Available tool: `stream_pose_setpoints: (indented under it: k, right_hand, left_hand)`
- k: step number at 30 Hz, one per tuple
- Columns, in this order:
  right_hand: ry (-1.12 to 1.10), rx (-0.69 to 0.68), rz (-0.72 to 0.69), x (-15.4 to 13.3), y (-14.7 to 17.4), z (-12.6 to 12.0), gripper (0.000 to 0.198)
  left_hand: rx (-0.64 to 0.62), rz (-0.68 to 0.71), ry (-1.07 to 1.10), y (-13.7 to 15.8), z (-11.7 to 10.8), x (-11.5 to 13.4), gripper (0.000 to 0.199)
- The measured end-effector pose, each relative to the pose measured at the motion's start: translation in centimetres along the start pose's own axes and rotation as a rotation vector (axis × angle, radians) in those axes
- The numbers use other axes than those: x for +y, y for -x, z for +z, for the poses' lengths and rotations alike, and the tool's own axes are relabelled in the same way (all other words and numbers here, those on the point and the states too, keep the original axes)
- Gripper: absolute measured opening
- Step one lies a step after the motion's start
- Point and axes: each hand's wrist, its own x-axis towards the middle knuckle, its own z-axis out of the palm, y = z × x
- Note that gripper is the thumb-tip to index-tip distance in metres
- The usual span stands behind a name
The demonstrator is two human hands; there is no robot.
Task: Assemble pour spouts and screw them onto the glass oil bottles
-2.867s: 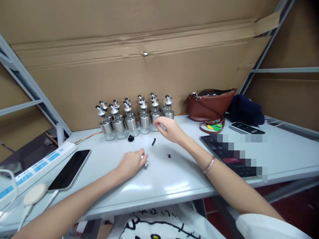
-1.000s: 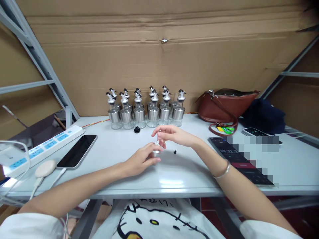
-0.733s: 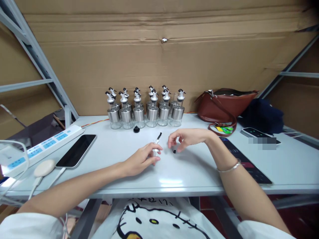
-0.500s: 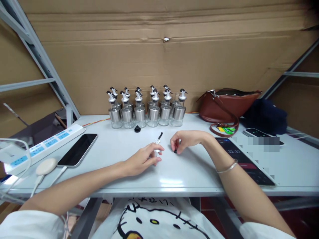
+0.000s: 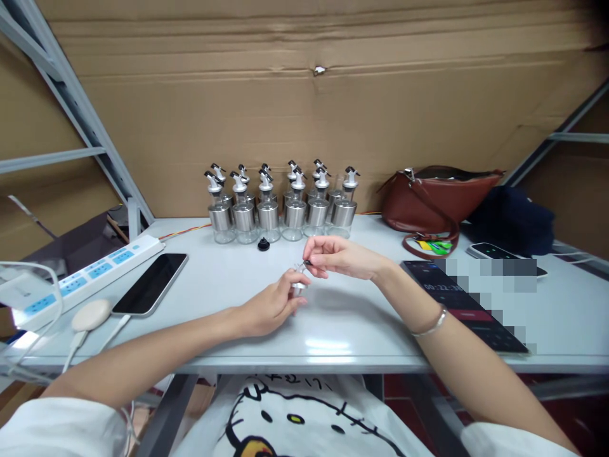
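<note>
My left hand (image 5: 269, 304) is closed around a white pourer spout (image 5: 299, 285), held just above the table's middle and partly covered by my fingers. The fingertips of my right hand (image 5: 335, 255) pinch a small black part (image 5: 307, 262) at the spout's upper end. Whether that part is joined to the spout I cannot tell. Behind my hands stand glass oil bottles (image 5: 269, 216) with steel bands in two rows, most topped by white spouts with black levers. A black stopper (image 5: 263, 244) rests on the table in front of them.
A phone (image 5: 151, 284), a round white charger (image 5: 90, 315) and a power strip (image 5: 98, 273) lie to the left. On the right are a tablet (image 5: 457, 298) with a timer, a brown bag (image 5: 428, 206) and a dark blue cap (image 5: 511, 219). Cardboard (image 5: 285, 114) rises behind.
My right hand has lifted from the tabletop and moved left to the spout's upper end. My left hand has stayed nearly still, holding the spout.
</note>
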Motion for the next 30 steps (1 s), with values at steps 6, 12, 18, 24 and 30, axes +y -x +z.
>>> stream_pose_setpoints:
  k: [6, 12, 18, 24, 30]
  right_hand:
    - [-0.121, -0.013, -0.016, 0.5, -0.2, 0.4, 0.025]
    - [-0.092, -0.025, 0.005, 0.4, -0.2, 0.6, 0.026]
    - [-0.071, -0.035, 0.010, 0.4, -0.2, 0.9, 0.026]
    - [-0.168, -0.098, 0.033, 0.9, -0.4, 0.6, 0.029]
    - [-0.257, -0.189, 0.077, 1.4, -0.2, 0.5, 0.039]
  left_hand:
    - [0.053, 0.096, -0.098, 0.1, 0.2, 0.1, 0.017]
    - [0.068, 0.150, -0.172, 0.1, 0.3, -0.2, 0.018]
    - [0.079, 0.210, -0.232, 0.2, 0.0, -0.1, 0.019]
    - [0.119, 0.194, -0.278, 0.2, -0.2, 0.1, 0.020]
    - [0.108, 0.245, -0.311, 0.1, -0.3, 0.0, 0.023]
